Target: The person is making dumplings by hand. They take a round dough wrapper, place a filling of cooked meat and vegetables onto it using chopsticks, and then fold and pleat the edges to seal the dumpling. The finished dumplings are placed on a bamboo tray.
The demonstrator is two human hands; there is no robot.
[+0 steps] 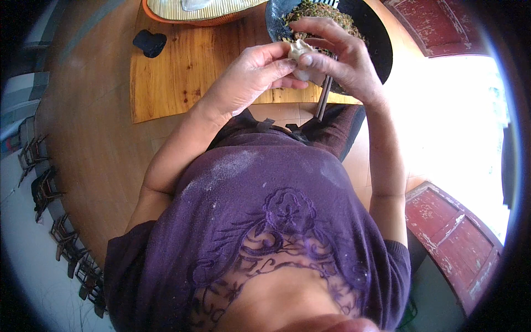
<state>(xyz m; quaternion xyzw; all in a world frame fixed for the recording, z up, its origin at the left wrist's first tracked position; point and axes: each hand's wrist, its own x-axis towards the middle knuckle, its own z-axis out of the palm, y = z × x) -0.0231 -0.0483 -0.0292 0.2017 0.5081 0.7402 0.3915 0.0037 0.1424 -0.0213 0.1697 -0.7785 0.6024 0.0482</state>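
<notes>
My left hand (265, 70) grips the left side of a pale dough dumpling (300, 50) between thumb and fingers. On its right side my right hand (342, 60) has its thumb against the dough, with the fingers curled above it. The dumpling's top edge looks gathered and uneven. Both hands are over the near edge of a dark round pan (379, 45), which holds a chopped green and brown filling (313, 14). A pair of chopsticks (324, 97) sticks out from the pan's near side, partly behind my right hand. A pale utensil with slots lies at the pan's far side.
The pan stands on a wooden table (186, 79). A round tray with a ribbed mat (224, 10) and orange rim lies at the far left, with a dark object (150, 43) nearby. Red panelled doors (452, 236) are at the right, and several chairs (62, 236) at the left.
</notes>
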